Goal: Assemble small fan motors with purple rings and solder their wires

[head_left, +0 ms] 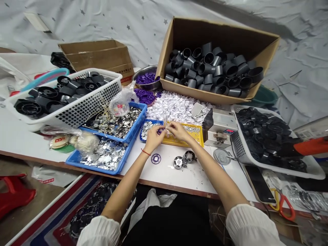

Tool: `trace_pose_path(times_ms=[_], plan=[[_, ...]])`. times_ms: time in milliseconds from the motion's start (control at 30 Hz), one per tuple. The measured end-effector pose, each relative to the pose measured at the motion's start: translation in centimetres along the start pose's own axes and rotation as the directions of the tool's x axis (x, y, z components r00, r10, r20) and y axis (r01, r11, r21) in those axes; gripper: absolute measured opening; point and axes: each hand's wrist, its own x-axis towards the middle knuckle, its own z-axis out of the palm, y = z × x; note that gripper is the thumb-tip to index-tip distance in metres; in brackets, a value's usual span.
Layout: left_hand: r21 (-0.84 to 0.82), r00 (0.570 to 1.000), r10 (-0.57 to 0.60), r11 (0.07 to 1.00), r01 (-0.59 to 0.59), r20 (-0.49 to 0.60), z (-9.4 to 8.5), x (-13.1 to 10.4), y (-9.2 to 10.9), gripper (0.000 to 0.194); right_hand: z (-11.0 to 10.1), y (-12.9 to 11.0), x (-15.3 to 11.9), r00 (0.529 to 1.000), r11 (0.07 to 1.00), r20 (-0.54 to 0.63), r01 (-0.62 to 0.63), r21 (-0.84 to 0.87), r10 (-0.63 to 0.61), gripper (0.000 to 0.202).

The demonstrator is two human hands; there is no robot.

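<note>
A small purple part (163, 130) with thin wires sticking up is pinched between both hands above the desk (164, 171), just over the yellow tray (191, 136). The left hand (153, 137) grips it with thumb and fingertips; the right hand (178, 130) pinches it from the other side. A purple ring (155, 159) and two metal rotors (183, 159) lie on the desk near the wrists.

Left hand (153, 137), right hand (177, 131) pinched together
</note>
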Motion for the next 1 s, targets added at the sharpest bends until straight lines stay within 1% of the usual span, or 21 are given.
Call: trace_pose_path(times_ms=[67, 167, 267, 367, 400, 433, 467, 500, 567, 600, 633, 667, 700, 767, 800, 867, 933, 1000], plan=[[0.083, 0.996, 0.091, 0.992, -0.090, -0.010, 0.4, 0.0, 0.3, 0.021, 0.0, -1.0, -0.5, 1.000, 0.996, -0.028, -0.004, -0.086, 0.002, 0.018], [0.188, 0.979, 0.202, 0.962, -0.197, -0.007, 0.2, -1.3, 0.2, 0.015, -0.3, -2.5, -1.8, 0.998, 0.982, -0.063, -0.032, -0.184, 0.020, 0.018], [0.197, 0.972, 0.234, 0.952, -0.236, 0.032, -0.6, -2.5, 0.3, 0.016, -0.8, -3.7, -3.4, 0.996, 0.973, -0.080, -0.051, -0.224, 0.034, 0.019], [0.141, 0.963, 0.249, 0.955, -0.262, 0.105, -1.8, -3.5, 1.3, 0.018, -1.5, -4.7, -5.1, 0.997, 0.973, -0.077, -0.048, -0.224, 0.031, 0.018], [0.092, 0.963, 0.236, 0.964, -0.248, 0.127, -2.2, -3.8, 1.8, 0.019, -1.9, -5.0, -5.6, 0.997, 0.982, -0.070, -0.041, -0.184, 0.029, 0.017], [0.019, 0.967, 0.206, 0.977, -0.211, 0.151, -2.6, -4.1, 2.3, 0.020, -2.2, -5.2, -6.2, 0.998, 0.993, -0.054, -0.034, -0.109, 0.028, 0.018], [-0.077, 0.970, 0.159, 0.986, -0.147, 0.183, -2.9, -4.5, 2.8, 0.021, -2.5, -5.4, -6.8, 0.999, 1.000, -0.031, -0.030, -0.002, 0.030, 0.020], [-0.185, 0.969, 0.100, 0.981, -0.059, 0.225, -3.1, -4.8, 3.2, 0.023, -2.8, -5.6, -7.4, 0.999, 0.992, -0.001, -0.036, 0.121, 0.036, 0.023], [-0.371, 0.942, -0.023, 0.916, 0.154, 0.335, -3.4, -5.6, 3.9, 0.028, -3.2, -6.1, -8.6, 0.996, 0.943, 0.059, -0.077, 0.323, 0.061, 0.028], [-0.426, 0.922, -0.075, 0.871, 0.246, 0.380, -3.3, -5.9, 4.0, 0.030, -3.2, -6.4, -9.1, 0.994, 0.926, 0.067, -0.102, 0.364, 0.083, 0.029], [-0.452, 0.905, -0.119, 0.835, 0.314, 0.409, -3.2, -6.3, 4.1, 0.031, -3.2, -6.8, -9.7, 0.993, 0.923, 0.040, -0.118, 0.365, 0.111, 0.029], [-0.459, 0.893, -0.156, 0.813, 0.358, 0.421, -3.0, -6.7, 4.2, 0.031, -3.0, -7.2, -10.3, 0.990, 0.934, -0.027, -0.122, 0.337, 0.139, 0.027], [-0.459, 0.889, -0.184, 0.802, 0.383, 0.419, -2.8, -7.1, 4.2, 0.031, -2.8, -7.7, -11.0, 0.980, 0.948, -0.118, -0.118, 0.295, 0.159, 0.025], [-0.471, 0.894, -0.223, 0.785, 0.401, 0.389, -2.2, -8.1, 4.2, 0.031, -2.0, -8.7, -12.3, 0.936, 0.968, -0.303, -0.110, 0.227, 0.177, 0.024], [-0.488, 0.899, -0.239, 0.773, 0.405, 0.367, -1.8, -8.6, 4.3, 0.033, -1.4, -9.2, -12.9, 0.914, 0.969, -0.360, -0.112, 0.219, 0.186, 0.024], [-0.541, 0.913, -0.281, 0.739, 0.402, 0.296, -1.1, -9.7, 4.4, 0.042, -0.2, -9.9, -13.9, 0.890, 0.961, -0.399, -0.132, 0.241, 0.222, 0.023], [-0.590, 0.918, -0.334, 0.705, 0.393, 0.214, -0.5, -10.7, 4.7, 0.057, 0.9, -10.2, -14.6, 0.871, 0.955, -0.421, -0.158, 0.250, 0.254, 0.023], [-0.620, 0.911, -0.378, 0.678, 0.395, 0.167, -0.2, -11.3, 4.8, 0.064, 1.8, -10.3, -15.0, 0.850, 0.970, -0.475, -0.151, 0.189, 0.225, 0.022]])
